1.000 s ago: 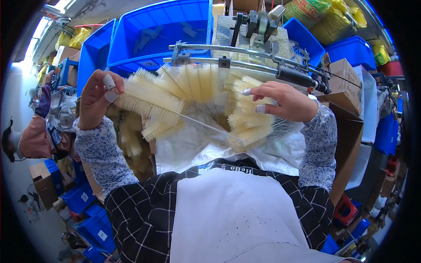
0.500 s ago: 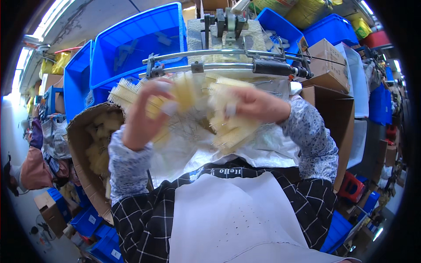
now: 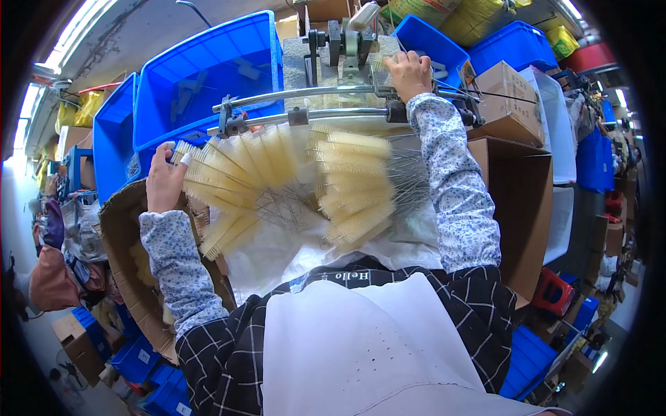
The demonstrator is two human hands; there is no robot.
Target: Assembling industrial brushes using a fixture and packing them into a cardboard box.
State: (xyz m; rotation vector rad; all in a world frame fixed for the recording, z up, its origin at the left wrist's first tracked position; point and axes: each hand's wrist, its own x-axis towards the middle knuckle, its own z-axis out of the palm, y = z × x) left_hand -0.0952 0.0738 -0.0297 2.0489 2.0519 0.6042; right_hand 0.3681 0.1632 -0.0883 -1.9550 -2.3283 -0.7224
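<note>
Brushes, seen from the head: two cream groups on a white sheet [image 3: 257, 260]; the left fan [image 3: 236, 166] spreads along its left and far edges, the right stack [image 3: 357, 184] lies right of its middle.
Left hand [image 3: 165, 187]: at the fan's outer left end, thumb and forefinger slightly parted by the bristle tips; whether they pinch one, I cannot tell. White covers [image 3: 186, 159] cap these fingers.
Right hand [image 3: 411, 73]: beyond the sheet's far edge, by the metal rods [image 3: 312, 92], fingers curled downward; what they hold, if anything, is hidden.
Handling: each brush looks light, its bristles springy and easily bent, its wire stem thin but fairly stiff. Tangled stems could snag.
Where to hold: probably the bare wire just below the bristles, which should slip less and crush nothing.
Stems: bare, shiny wires [image 3: 413, 184], crossing loosely right of the stack; the fan's stems meet near the sheet's middle.
Textures: bristles dense, in long rounded heads; sheet glossy and creased; rods smooth; blue bin [image 3: 208, 62] smooth-walled.
</note>
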